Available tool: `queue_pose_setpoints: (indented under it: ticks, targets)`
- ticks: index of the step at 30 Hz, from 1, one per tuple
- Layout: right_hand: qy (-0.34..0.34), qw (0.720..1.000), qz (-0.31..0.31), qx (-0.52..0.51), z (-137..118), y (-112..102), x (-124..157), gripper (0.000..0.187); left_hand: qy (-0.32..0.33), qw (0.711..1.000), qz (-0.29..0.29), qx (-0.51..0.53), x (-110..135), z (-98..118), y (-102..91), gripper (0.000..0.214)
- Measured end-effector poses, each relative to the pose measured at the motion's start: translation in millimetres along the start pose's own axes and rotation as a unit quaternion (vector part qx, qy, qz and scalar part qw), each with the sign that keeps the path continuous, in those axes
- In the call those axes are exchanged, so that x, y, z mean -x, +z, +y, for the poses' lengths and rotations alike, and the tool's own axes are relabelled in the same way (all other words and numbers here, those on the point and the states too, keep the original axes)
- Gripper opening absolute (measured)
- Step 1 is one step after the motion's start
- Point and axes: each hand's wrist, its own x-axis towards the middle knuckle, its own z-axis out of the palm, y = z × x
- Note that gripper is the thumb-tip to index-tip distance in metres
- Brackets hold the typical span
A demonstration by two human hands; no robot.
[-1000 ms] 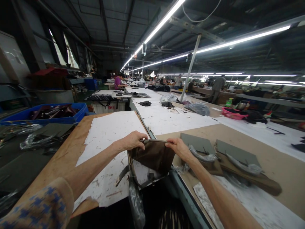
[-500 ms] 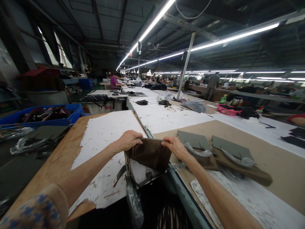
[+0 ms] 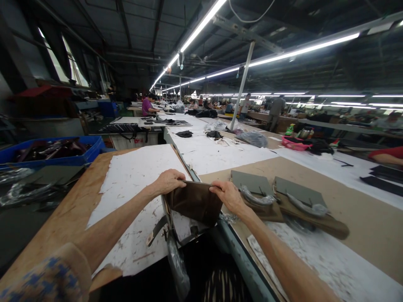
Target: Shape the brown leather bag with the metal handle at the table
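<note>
Brown bag [image 3: 195, 205]: held up over the teal rail [image 3: 242, 256], mostly left of it, top edge raised; whether the two touch, I cannot tell.
Left hand [image 3: 170, 182]: thumb and fingers pinched narrow on the edge's left end, left of the rail.
Right hand [image 3: 229, 195]: pinched likewise on the other end, right of the rail.
Plastic-wrapped handle [image 3: 178, 264]: hangs left of the rail, a loose strap [image 3: 156, 230] near it.
Two flapped bags [image 3: 300, 193]: lie right of the rail.
Edge handling: best done, I judge, with equal, light tension from both pinches, lest the edge bow or twist.
Half a second's change: same grip; the rail sits slightly further left in view, and a red sleeve [image 3: 385, 153], far right of it, shows more.
</note>
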Motion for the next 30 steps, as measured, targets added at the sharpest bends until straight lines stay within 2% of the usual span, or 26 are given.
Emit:
queue_pose_setpoints:
  ticks: [4,9,13,19,26,30]
  targets:
    - [-0.041,0.991,0.030,0.122,-11.6,-2.8,2.2,0.018,-0.004,1.000,0.000,0.026,1.2,1.7,-0.3,0.018]
    - [-0.061,0.980,-0.017,0.190,-30.3,-0.6,-8.9,0.020,0.010,0.999,0.003,0.038,1.7,2.5,0.4,0.018]
    - [-0.056,0.979,-0.031,0.193,-47.3,12.4,-23.3,0.025,0.019,0.999,0.008,0.041,0.5,-2.7,2.0,0.019]
    - [-0.090,0.979,0.001,0.181,-60.4,27.6,-28.8,0.025,0.033,0.997,-0.002,0.072,1.7,-10.1,3.2,0.018]
    - [-0.110,0.981,0.008,0.158,-51.0,27.5,-31.0,0.031,0.050,0.996,-0.028,0.075,7.7,-13.0,-2.7,0.018]
    - [-0.121,0.980,-0.038,0.156,-68.4,13.5,-19.8,0.032,0.068,0.997,-0.038,0.027,12.1,-0.9,-3.6,0.025]
